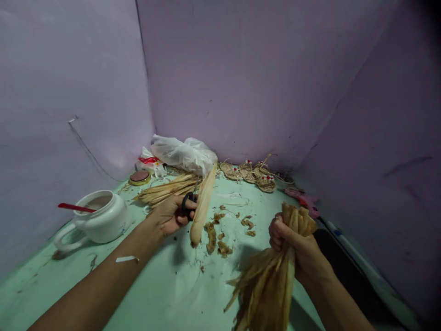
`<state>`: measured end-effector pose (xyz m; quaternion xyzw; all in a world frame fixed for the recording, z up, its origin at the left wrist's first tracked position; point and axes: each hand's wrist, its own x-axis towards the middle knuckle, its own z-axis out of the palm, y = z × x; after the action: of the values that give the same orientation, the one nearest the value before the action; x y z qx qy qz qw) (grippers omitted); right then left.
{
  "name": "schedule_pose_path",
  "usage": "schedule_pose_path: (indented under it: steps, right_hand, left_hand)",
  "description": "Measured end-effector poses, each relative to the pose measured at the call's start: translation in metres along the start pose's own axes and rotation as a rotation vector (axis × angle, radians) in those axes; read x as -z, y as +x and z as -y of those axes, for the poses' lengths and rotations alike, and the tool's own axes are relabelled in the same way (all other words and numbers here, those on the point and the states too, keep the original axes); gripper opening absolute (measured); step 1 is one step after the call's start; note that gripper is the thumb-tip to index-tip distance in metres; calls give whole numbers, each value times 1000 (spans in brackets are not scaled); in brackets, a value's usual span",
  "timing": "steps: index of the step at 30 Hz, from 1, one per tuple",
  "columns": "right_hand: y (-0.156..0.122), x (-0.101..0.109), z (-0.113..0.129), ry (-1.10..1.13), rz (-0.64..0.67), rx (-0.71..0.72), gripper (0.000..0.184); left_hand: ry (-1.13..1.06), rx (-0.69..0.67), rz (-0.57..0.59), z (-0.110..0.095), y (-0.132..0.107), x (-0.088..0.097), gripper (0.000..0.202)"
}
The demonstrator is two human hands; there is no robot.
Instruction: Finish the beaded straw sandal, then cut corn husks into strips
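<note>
My left hand (170, 214) is closed around black-handled scissors (188, 202) and also pinches a long pale dried husk strip (203, 204) that stands tilted, its lower end near the table. My right hand (296, 250) is a fist gripping a thick bundle of dried husk strips (268, 285); short cut ends stick out above the fist and the long ends fan down toward me. Several cut-off brown husk scraps (220, 236) lie on the pale green table (165, 289) between my hands.
A white pot with a handle (99, 220) holding a red stick stands at the left. Behind are loose husk strips (168, 188), a round tin lid (139, 177), a plastic bag (184, 154), small woven pieces (253, 174) and a pink glue gun (306, 200). Purple walls enclose the table.
</note>
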<state>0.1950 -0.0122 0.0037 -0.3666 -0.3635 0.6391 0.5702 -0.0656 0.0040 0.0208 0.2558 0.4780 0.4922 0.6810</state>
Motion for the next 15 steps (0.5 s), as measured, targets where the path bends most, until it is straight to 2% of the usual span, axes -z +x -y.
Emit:
schedule_pose_path:
  steps: [2, 4, 7, 10, 12, 15]
  right_hand:
    - [-8, -2, 5, -115, 25, 65, 26]
    - [-18, -6, 10, -270, 33, 170, 25]
    - [-33, -15, 13, -524, -9, 391, 22]
    - [-40, -23, 7, -713, -7, 547, 11]
    - [-40, -25, 2, -827, 62, 637, 8]
    - [-38, -28, -5, -936, 265, 761, 14]
  left_hand:
    - [-65, 153, 85, 8, -2, -5, 15]
    - [-108, 246, 159, 13, -7, -11, 14]
    - [-144, 284, 230, 16, -15, -20, 14]
    - [-144, 304, 245, 20, -21, -26, 15]
    - [-114, 323, 270, 26, -23, -31, 15]
    - [-78, 348, 343, 37, -29, -38, 16]
